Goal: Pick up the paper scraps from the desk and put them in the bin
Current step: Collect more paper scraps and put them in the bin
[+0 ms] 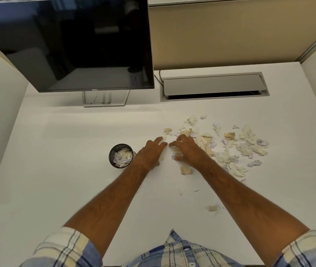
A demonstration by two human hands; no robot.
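Both hands are out over the white desk [56,170], just left of the middle of the frame, working the near edge of the mess. The left hand [150,153] lies low with its fingers stretched fairly straight toward a pale strip of paper [165,138]; I can't tell whether it has hold of anything underneath. The right hand [189,149] sits just beside it, fingertips almost meeting the left's, its fingers spread over a few scraps and its thumb curled in by a bluish crumpled piece [174,156], as if raking them together. Whether it has truly pinched one is not clear from here.

The small mesh bin [111,154] stands just left of the left hand, at the centre-left of the frame, and it already holds a good heap of torn paper, so a fair share of the job looks done. Plenty is left, though: the main spread of paper scraps [230,149] runs off to the right of the hands, cream and lilac bits lying loose, and a few strays [214,208] sit lower down, nearer the person. My guess is roughly the middle of the task.

A dark monitor [66,41] fills the upper left, and a grey cable hatch [214,86] is set into the desk at upper right.
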